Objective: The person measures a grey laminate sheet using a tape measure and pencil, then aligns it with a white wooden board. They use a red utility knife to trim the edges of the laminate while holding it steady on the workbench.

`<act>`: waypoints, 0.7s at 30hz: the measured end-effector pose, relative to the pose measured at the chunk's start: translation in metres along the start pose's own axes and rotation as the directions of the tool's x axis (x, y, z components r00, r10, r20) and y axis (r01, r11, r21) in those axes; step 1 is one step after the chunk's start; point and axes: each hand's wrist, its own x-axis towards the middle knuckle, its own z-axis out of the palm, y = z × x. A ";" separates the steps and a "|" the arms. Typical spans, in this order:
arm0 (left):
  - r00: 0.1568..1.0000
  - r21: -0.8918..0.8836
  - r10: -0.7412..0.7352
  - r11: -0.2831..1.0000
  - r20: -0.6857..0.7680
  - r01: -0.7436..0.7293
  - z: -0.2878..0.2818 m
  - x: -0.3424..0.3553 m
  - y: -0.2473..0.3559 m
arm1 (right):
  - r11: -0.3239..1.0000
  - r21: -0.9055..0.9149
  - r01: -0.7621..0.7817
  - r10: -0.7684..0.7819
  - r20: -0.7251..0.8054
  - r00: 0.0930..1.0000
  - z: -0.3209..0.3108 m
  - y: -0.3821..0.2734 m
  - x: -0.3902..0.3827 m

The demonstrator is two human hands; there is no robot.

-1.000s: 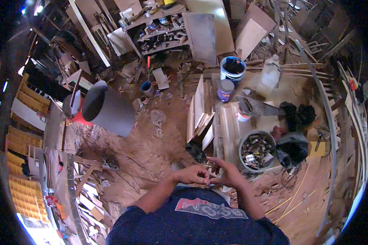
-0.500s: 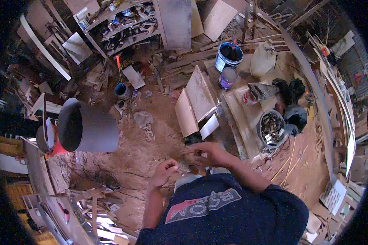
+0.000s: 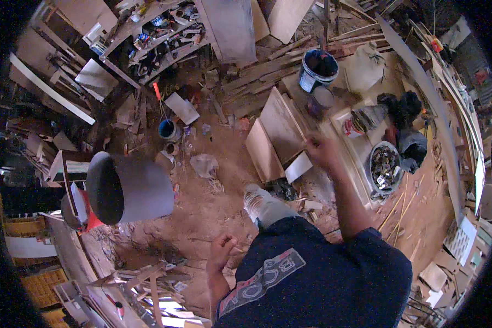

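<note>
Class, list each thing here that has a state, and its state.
Left hand, fingers curled; contents unclear.
Right hand, beside wooden panel; contact unclear.
Large bucket, open, upright.
Grey tub, open, filled with scraps.
Black plastic bags, crumpled.
Grey cylinder, visible end open.
Small blue bucket, orange-tipped rod inside.

You can pass over the floor [image 3: 197, 210] left of the wooden panels [image 3: 281, 131]. Right of them, a basin [image 3: 385, 192] obstructs you.

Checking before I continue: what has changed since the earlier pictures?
The right hand went forward to the wooden panels, contact unclear; the left hand drew back and left, apart from it. No hold or release shows clearly. The blue-white bucket stayed.
</note>
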 end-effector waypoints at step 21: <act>0.989 0.124 -0.022 0.992 0.146 0.004 -0.190 0.262 0.094 | 0.797 -0.457 -0.394 0.128 -0.510 0.851 -0.098 0.178 0.305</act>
